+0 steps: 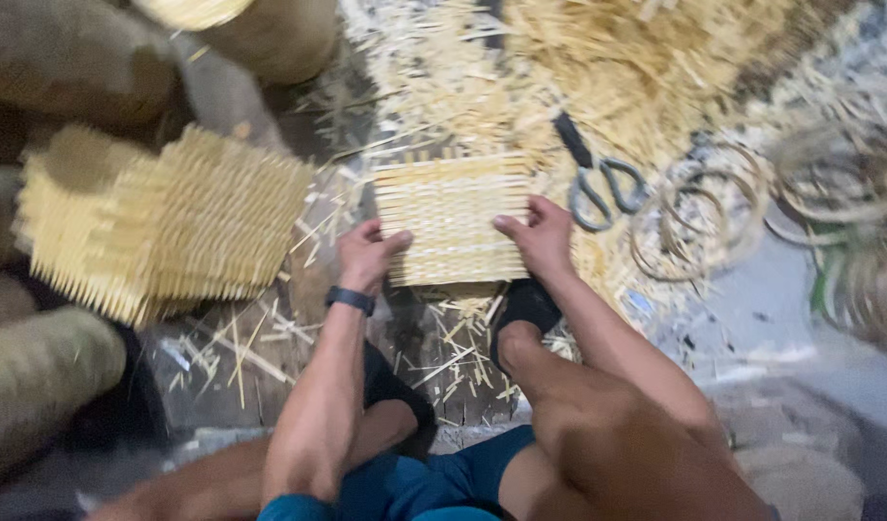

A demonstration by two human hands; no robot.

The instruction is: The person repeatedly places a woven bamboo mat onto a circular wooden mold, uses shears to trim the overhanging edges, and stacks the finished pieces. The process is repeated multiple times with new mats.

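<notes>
Woven bamboo mat (451,220) sits flat on the floor (752,309), pinched at both side edges: left hand (366,255) on its near-left corner, right hand (540,236) on the right edge, fingers curled onto it. Scissors (598,178) just right, stacked mats (163,222) well left, loose strips (559,68) crowding the far side.

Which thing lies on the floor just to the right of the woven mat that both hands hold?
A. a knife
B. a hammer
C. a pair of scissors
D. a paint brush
C: a pair of scissors with grey handles lies among the straw-coloured strips, just right of the woven mat that the left hand and the right hand grip at its sides.
</notes>
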